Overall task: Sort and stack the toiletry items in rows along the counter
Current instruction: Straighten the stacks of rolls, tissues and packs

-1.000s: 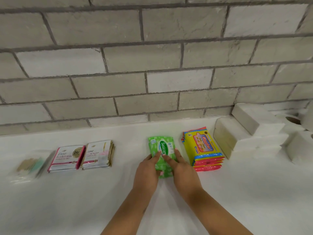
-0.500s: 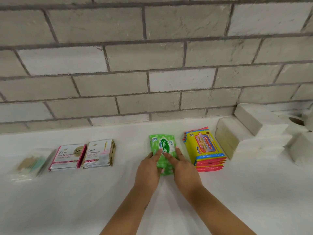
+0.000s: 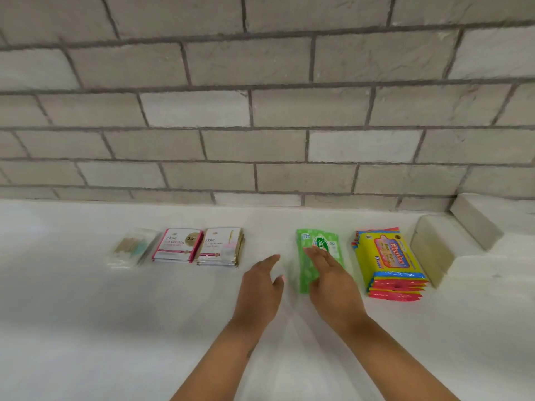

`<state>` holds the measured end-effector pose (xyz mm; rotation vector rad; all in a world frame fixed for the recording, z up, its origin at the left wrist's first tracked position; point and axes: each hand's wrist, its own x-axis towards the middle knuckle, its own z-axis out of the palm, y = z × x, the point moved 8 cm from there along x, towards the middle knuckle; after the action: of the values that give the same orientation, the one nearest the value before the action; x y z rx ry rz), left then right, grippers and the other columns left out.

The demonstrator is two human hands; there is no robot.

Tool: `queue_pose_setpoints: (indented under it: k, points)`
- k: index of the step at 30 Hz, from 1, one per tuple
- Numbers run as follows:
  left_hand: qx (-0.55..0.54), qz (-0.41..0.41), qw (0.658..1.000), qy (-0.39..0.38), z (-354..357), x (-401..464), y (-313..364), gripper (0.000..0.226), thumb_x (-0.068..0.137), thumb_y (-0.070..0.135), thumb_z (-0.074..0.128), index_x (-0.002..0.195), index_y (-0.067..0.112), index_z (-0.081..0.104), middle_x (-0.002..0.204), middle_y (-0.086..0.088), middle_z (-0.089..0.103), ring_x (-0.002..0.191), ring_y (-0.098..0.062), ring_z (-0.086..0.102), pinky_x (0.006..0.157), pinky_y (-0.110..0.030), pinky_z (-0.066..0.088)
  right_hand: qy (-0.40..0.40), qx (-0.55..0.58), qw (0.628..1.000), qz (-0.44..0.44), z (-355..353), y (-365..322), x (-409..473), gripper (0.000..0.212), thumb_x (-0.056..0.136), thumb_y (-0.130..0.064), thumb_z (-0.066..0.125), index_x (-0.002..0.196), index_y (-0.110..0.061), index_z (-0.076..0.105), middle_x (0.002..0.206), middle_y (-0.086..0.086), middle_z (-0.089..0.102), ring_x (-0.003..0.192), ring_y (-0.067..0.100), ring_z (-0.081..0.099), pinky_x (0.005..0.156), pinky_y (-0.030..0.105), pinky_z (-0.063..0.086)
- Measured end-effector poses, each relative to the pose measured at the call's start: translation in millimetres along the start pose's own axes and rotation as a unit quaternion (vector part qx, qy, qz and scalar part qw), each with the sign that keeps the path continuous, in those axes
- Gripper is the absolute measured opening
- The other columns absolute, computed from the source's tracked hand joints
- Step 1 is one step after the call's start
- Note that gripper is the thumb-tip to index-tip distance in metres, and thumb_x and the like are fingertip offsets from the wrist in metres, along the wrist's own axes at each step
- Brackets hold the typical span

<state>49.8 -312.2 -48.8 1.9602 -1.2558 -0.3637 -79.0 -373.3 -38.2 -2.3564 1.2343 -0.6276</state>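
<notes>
A green wipes pack [image 3: 309,250] lies flat on the white counter [image 3: 86,314], in a row with other items. My right hand [image 3: 330,279] rests on its right half, fingers spread flat, covering part of the label. My left hand [image 3: 262,285] hovers just left of the pack, fingers apart, holding nothing. To the right stands a stack of yellow and red wipes packs [image 3: 389,261]. To the left lie two stacks of white sachets, one pink-edged [image 3: 178,244] and one gold-edged [image 3: 221,246], and a clear bag of small items [image 3: 133,247].
A grey tiled wall [image 3: 260,111] runs along the back of the counter. Pale folded tissue blocks [image 3: 434,247] are piled at the far right, close to the yellow stack. Bare counter shows between the sachets and the green pack and in front of the row.
My left hand has come off the green pack and shifted left. The right hand stays on the pack. The camera has turned left, so the tissue blocks sit nearer the frame edge.
</notes>
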Motion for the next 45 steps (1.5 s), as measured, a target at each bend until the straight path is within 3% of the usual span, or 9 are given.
queue_pose_setpoints:
  k: [4, 11, 17, 24, 28, 30, 32, 36, 45]
  points:
    - [-0.036, -0.066, 0.995, 0.063, -41.3, -14.0, -27.2, 0.041, 0.089, 0.011, 0.057, 0.13, 0.016, 0.053, 0.13, 0.002, 0.058, 0.117, -0.01, 0.054, 0.093, -0.009, 0.033, 0.025, 0.04, 0.999, -0.026, 10.8, -34.4, -4.7, 0.056, 0.083, -0.003, 0.05, 0.134, -0.026, 0.047, 0.131, -0.002, 0.056, 0.119, 0.017, 0.052, 0.095, 0.025, 0.04]
    - [-0.017, -0.121, 0.988, 0.098, -101.7, -3.6, -72.4, 0.04, 0.09, 0.011, 0.053, 0.13, 0.01, 0.051, 0.128, -0.003, 0.057, 0.117, -0.021, 0.054, 0.091, -0.021, 0.037, -0.011, 0.109, 0.994, -0.003, 48.9, -73.3, -0.7, 0.053, 0.083, -0.009, 0.055, 0.134, -0.022, 0.045, 0.129, -0.001, 0.056, 0.119, 0.018, 0.051, 0.097, 0.026, 0.04]
    - [-0.046, -0.199, 0.979, -0.006, -113.4, 42.4, -109.5, 0.015, 0.087, 0.007, 0.049, 0.101, 0.011, 0.045, 0.087, -0.006, 0.056, 0.07, -0.021, 0.057, 0.059, -0.032, 0.052, -0.032, 0.203, 0.969, 0.134, 76.0, -76.2, 24.6, 0.053, 0.085, -0.014, 0.059, 0.135, -0.019, 0.043, 0.135, -0.003, 0.051, 0.105, 0.017, 0.057, 0.085, 0.02, 0.038]
    - [-0.079, -0.21, 0.97, -0.096, -103.2, 80.0, -130.2, 0.024, 0.089, 0.006, 0.047, 0.112, 0.008, 0.045, 0.084, -0.004, 0.055, 0.057, -0.013, 0.06, 0.035, -0.017, 0.042, -0.038, 0.26, 0.941, 0.215, 109.5, -83.3, 45.3, 0.053, 0.086, -0.021, 0.061, 0.136, -0.019, 0.041, 0.135, 0.004, 0.05, 0.112, 0.021, 0.054, 0.092, 0.027, 0.04]
    - [-0.098, -0.203, 0.965, -0.132, -90.0, 90.2, -134.9, 0.027, 0.089, 0.007, 0.049, 0.115, 0.006, 0.049, 0.095, -0.009, 0.063, 0.058, -0.014, 0.061, 0.036, -0.015, 0.044, -0.044, 0.319, 0.911, 0.257, 129.5, -84.1, 56.9, 0.058, 0.085, -0.02, 0.06, 0.138, -0.023, 0.037, 0.131, 0.003, 0.049, 0.089, 0.022, 0.054, 0.078, 0.036, 0.049]
    - [-0.108, -0.197, 0.964, -0.143, -85.6, 93.9, -138.0, 0.024, 0.09, 0.009, 0.05, 0.114, 0.007, 0.051, 0.1, -0.011, 0.063, 0.066, -0.016, 0.061, 0.043, -0.019, 0.049, -0.052, 0.346, 0.897, 0.269, 135.9, -86.1, 60.2, 0.051, 0.088, -0.016, 0.055, 0.135, -0.022, 0.039, 0.107, -0.003, 0.053, 0.075, 0.024, 0.057, 0.061, 0.031, 0.048]
    - [-0.128, -0.202, 0.959, -0.151, -82.3, 96.8, -139.9, 0.018, 0.09, 0.008, 0.052, 0.108, 0.01, 0.052, 0.094, -0.01, 0.062, 0.065, -0.015, 0.06, 0.047, -0.02, 0.052, -0.064, 0.363, 0.89, 0.269, 140.2, -89.4, 61.8, 0.04, 0.089, -0.014, 0.053, 0.126, -0.026, 0.041, 0.088, -0.008, 0.052, 0.064, 0.022, 0.056, 0.055, 0.028, 0.046]
    - [-0.157, -0.239, 0.945, -0.158, -78.4, 99.3, -142.4, 0.015, 0.088, 0.004, 0.052, 0.103, 0.003, 0.057, 0.081, -0.006, 0.061, 0.059, -0.015, 0.06, 0.041, -0.017, 0.048, -0.069, 0.365, 0.89, 0.265, 147.4, -92.6, 65.7, 0.03, 0.087, -0.013, 0.051, 0.107, -0.03, 0.039, 0.088, -0.005, 0.058, 0.06, 0.021, 0.057, 0.053, 0.027, 0.047]
    - [-0.219, -0.279, 0.925, -0.134, -73.6, 98.5, -141.6, 0.024, 0.088, -0.004, 0.045, 0.109, -0.001, 0.056, 0.084, -0.011, 0.059, 0.047, -0.011, 0.052, 0.035, -0.013, 0.042, -0.04, 0.358, 0.897, 0.256, 152.4, -91.0, 68.0, 0.037, 0.093, -0.006, 0.037, 0.117, -0.027, 0.054, 0.087, -0.004, 0.063, 0.05, 0.018, 0.055, 0.044, 0.022, 0.049]
